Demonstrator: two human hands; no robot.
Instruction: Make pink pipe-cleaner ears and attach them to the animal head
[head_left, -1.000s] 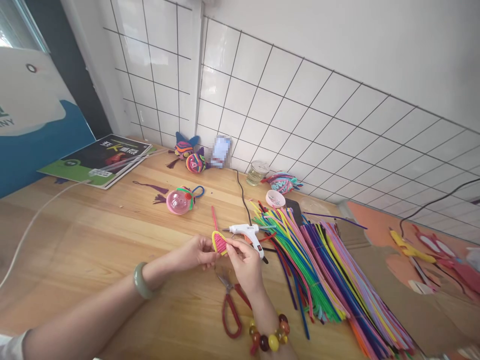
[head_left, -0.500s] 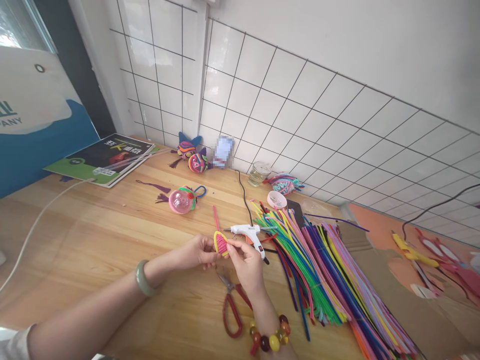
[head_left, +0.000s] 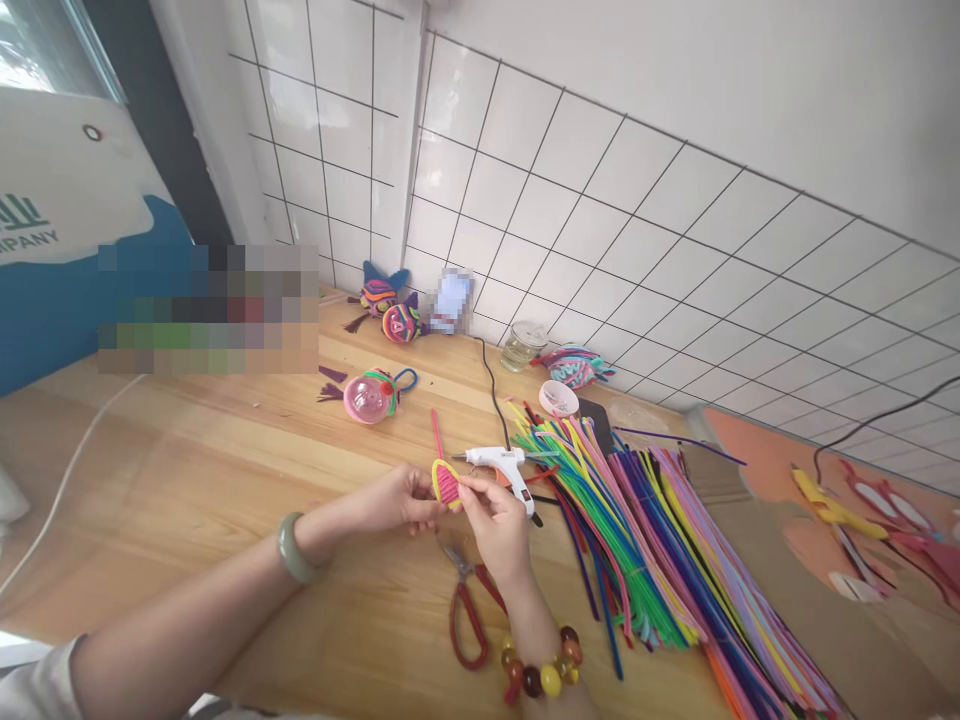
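Note:
Between my two hands is a small pink pipe-cleaner piece with a yellow edge (head_left: pixel 446 484), rounded at its top. My left hand (head_left: pixel 409 497) pinches its left side. From the right, my right hand (head_left: pixel 495 515) grips its other edge between thumb and fingers. A pink pipe cleaner (head_left: pixel 437 435) sticks up just behind it. Right beyond my hands lies a white glue gun (head_left: pixel 499 462), its nozzle pointing left. Red-handled scissors (head_left: pixel 469 620) rest on the table below, partly covered by my right hand and wrist.
Bundles of coloured pipe cleaners (head_left: pixel 637 540) spread over the right side. A clear ball with pink trim and a tassel (head_left: pixel 369 398) sits behind my left hand. Farther back are a glass jar (head_left: pixel 523 346), a pink dish (head_left: pixel 559 398) and a phone (head_left: pixel 451 300). A yellow glue gun (head_left: pixel 836 505) lies far right.
The view has shifted slightly, so everything appears a little farther right. Both hands keep the same hold on the pink and yellow piece.

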